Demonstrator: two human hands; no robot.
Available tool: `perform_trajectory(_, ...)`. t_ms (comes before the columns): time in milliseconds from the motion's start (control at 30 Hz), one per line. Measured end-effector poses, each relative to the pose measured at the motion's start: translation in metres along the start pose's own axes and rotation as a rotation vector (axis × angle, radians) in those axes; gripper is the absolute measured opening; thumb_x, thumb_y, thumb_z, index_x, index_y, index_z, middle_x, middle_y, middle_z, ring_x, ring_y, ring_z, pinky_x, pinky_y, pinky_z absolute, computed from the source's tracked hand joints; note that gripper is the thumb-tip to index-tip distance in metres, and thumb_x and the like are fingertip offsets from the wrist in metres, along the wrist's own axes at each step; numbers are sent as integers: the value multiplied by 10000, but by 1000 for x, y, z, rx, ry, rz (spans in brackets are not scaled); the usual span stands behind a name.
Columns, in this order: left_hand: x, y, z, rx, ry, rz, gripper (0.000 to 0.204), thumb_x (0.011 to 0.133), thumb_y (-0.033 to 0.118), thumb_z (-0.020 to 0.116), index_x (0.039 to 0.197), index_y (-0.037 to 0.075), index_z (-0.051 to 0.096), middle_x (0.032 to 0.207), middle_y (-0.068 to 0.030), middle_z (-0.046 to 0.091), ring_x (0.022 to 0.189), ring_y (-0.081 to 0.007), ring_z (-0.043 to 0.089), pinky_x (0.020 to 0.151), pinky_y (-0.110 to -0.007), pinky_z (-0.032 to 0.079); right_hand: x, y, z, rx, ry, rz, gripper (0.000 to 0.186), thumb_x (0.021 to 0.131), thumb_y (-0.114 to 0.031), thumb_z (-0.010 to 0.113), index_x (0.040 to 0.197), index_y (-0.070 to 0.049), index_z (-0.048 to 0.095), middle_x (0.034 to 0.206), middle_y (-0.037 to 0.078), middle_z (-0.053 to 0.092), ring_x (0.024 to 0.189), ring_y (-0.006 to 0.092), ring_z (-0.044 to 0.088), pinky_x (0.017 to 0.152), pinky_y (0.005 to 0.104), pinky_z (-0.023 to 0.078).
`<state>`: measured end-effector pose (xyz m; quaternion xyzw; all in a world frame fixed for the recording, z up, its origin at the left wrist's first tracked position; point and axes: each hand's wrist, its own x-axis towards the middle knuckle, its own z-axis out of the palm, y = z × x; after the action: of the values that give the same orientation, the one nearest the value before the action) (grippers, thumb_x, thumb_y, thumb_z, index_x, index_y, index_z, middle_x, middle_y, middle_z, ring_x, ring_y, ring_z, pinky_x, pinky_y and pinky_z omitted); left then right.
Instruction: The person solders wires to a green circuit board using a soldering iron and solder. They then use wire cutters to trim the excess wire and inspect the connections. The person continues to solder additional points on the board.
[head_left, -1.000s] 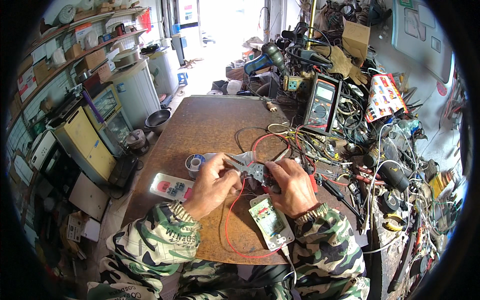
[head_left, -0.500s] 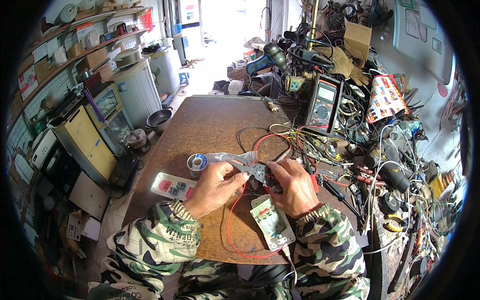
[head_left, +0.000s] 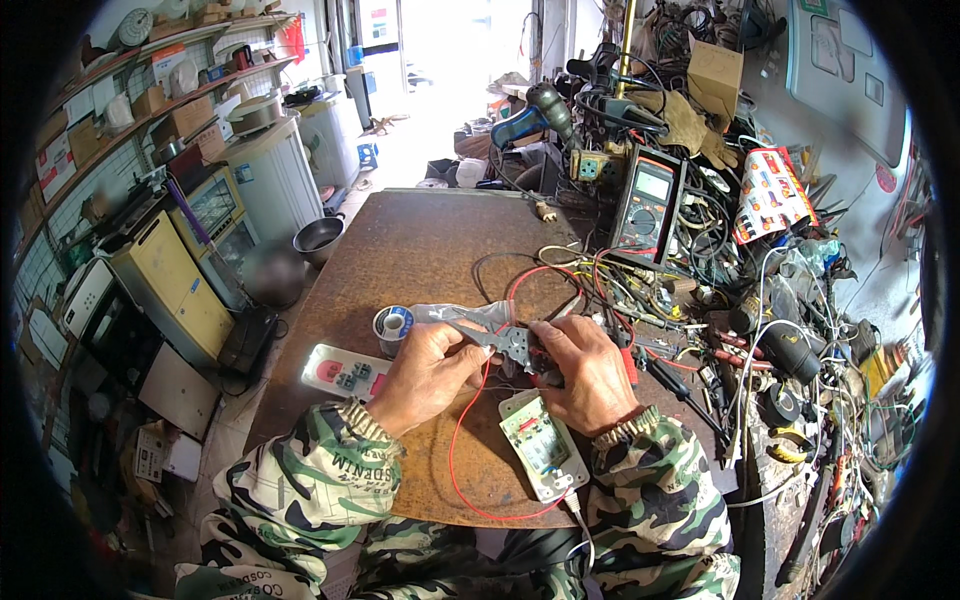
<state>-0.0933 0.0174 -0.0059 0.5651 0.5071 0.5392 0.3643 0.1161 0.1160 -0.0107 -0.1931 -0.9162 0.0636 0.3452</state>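
From where I stand: head camera, left of a side-by-side fisheye pair, worn on the person's head. Aim: down and forward along the desk (head_left: pixel 430 240), close above its near edge. Sleeves (head_left: pixel 320 460) enter from below; field very wide, shelves (head_left: pixel 238 79) at left, bright doorway (head_left: pixel 460 70) far ahead.

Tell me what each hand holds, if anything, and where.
The right hand grips wire strippers by the handles; the left hand appears to pinch red wire beside the strippers' head.
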Motion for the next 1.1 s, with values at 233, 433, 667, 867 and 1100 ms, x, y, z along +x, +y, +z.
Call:
perform_trajectory(233, -1, -1, -1, -6, -2, -17, 143, 1018, 100, 615, 1041, -28, 676, 824, -3, 647, 738, -60, 582, 666, -226, 491, -1, 1, 3, -12, 8, -25, 644, 623, -68, 762, 1240, 21, 602, 1091, 180, 609, 1012, 387, 597, 893, 478, 492)
perform_trajectory(433, -2, -2, -2, -12, -2, -37, 143, 1017, 93, 612, 1031, -34, 677, 845, -11, 655, 752, -69, 594, 684, -237, 500, 0, 1, 2, -6, -16, -19, 667, 613, -76, 779, 1247, 19, 594, 1104, 181, 609, 1010, 389, 597, 893, 480, 493)
perform_trajectory(667, -2, -2, -3, -17, -13, -39, 137, 1011, 91, 622, 991, -33, 678, 857, -28, 664, 747, -82, 607, 689, -244, 510, -1, 3, 5, -13, -8, -27, 674, 609, -76, 782, 1249, 16, 593, 1103, 181, 609, 1014, 391, 594, 891, 481, 492)
perform_trajectory(867, 0, 5, -5, -41, 25, -157, 141, 969, 47, 625, 1087, -28, 643, 962, -47, 677, 779, -97, 629, 697, -240, 520, 0, 1, 4, -31, -27, 6, 660, 618, -88, 784, 1245, 10, 600, 1078, 177, 612, 1001, 388, 593, 880, 476, 491)
perform_trajectory(1100, 3, 16, -12, 591, 287, 457, 315, 862, 80, 694, 1153, -27, 636, 1232, -175, 645, 1203, -283, 605, 1008, -405, 484, -2, 5, 8, -50, 1, -44, 652, 622, -95, 775, 1244, 10, 610, 1039, 163, 609, 974, 377, 594, 867, 466, 494)
